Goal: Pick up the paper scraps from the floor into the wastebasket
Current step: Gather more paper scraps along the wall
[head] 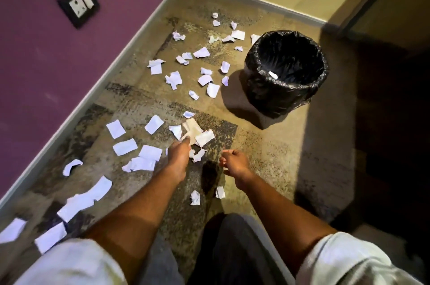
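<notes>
My left hand [179,152] is pinched shut on a paper scrap [192,130]; the fingers [186,140] grip its near end and the piece sticks up and away from me, long axis running from the fingertips forward and a touch right. Looks like a second crumpled scrap [204,137] is bunched in the same pinch, just right of the fingers, but I can't tell if it's held or only lying on the floor [267,156] underneath.

My right hand [233,162] is loosely curled, fingers bent in; seems empty, though I can't fully see inside the curl.

Key relation: the wastebasket [286,72] sits forward and to the right of my left fingers, well apart, mouth open upward, one scrap already inside. My right hand is nearer to it than my left, but the left carries the paper, so I judge the next move is a reach forward-right across to the rim.

More scraps: a small torn one [199,155] just right of the left hand, two crumpled bits behind both hands near my knee, flat pieces left of the left fingers, and a big scatter ahead between fingers and basket. Task barely started.
</notes>
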A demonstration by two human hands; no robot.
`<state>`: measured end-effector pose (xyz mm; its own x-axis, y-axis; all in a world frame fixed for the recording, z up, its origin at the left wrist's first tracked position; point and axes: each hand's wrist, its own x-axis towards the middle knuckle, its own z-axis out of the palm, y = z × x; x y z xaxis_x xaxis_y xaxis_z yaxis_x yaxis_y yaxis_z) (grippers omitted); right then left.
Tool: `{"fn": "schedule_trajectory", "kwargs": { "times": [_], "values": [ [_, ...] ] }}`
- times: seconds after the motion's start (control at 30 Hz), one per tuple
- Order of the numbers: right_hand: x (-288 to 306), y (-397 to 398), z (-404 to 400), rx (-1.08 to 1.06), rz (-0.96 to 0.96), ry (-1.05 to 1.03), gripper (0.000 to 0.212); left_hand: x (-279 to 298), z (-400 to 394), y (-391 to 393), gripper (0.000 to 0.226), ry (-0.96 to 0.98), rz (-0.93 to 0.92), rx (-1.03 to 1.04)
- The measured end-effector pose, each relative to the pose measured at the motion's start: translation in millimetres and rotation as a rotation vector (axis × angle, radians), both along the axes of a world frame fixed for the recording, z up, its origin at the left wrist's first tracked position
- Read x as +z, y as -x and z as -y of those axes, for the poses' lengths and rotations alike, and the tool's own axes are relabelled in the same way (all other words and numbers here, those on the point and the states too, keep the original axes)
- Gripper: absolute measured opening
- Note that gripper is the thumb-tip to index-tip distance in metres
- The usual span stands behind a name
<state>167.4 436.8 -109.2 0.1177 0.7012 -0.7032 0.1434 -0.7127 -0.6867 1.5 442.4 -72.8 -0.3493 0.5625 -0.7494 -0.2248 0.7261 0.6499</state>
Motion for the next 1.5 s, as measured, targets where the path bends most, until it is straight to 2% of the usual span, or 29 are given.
{"fn": "schedule_trajectory", "kwargs": {
  "times": [0.2, 0.27, 0.33, 0.4, 0.5, 0.63, 0.8, 0.93, 1.07, 1.17, 1.23, 1.3, 1.43, 1.5],
  "values": [
    [-39, 9, 38, 0.387, 0.286, 0.021, 0.011, -51, 65, 6, 0.021, 0.075, -0.173, -0.266],
    [-50, 6, 47, 0.625, 0.457, 0.010, 0.024, -70, 82, 4, 0.019, 0.133, -0.236, -0.411],
    [-62, 4, 57, 0.795, 0.597, 0.038, 0.046, -85, 96, 0, 0.032, 0.201, -0.308, -0.626],
    [-71, 3, 68, 0.870, 0.667, 0.048, 0.059, -93, 104, -5, 0.046, 0.228, -0.326, -0.746],
    [-85, 4, 76, 0.948, 0.762, -0.019, 0.053, -107, 106, -8, 0.046, 0.191, -0.299, -0.779],
    [-92, 3, 76, 0.923, 0.782, -0.037, 0.037, -120, 103, -8, 0.041, 0.181, -0.310, -0.780],
    [-96, -1, 63, 0.834, 0.690, -0.081, 0.025, -130, 100, -2, 0.033, 0.132, -0.412, -0.831],
    [-97, 6, 33, 0.692, 0.659, -0.124, 0.030, -134, 92, 11, 0.026, 0.103, -0.444, -0.894],
    [-92, 17, -14, 0.525, 0.602, -0.118, 0.022, -137, 79, 28, 0.023, 0.025, -0.427, -0.853],
    [-91, 31, -50, 0.394, 0.516, -0.095, 0.029, -134, 65, 44, 0.022, -0.023, -0.471, -0.657],
    [-93, 41, -69, 0.331, 0.449, -0.086, 0.033, -129, 54, 55, 0.018, 0.018, -0.526, -0.536],
    [-99, 52, -83, 0.345, 0.461, -0.108, 0.038, -126, 44, 67, 0.017, 0.081, -0.579, -0.440],
    [-103, 73, -99, 0.374, 0.535, -0.137, 0.058, -131, 32, 85, 0.021, 0.215, -0.633, -0.350],
    [-102, 79, -102, 0.407, 0.559, -0.164, 0.068, -133, 29, 86, 0.027, 0.210, -0.605, -0.367]
  ]
}}
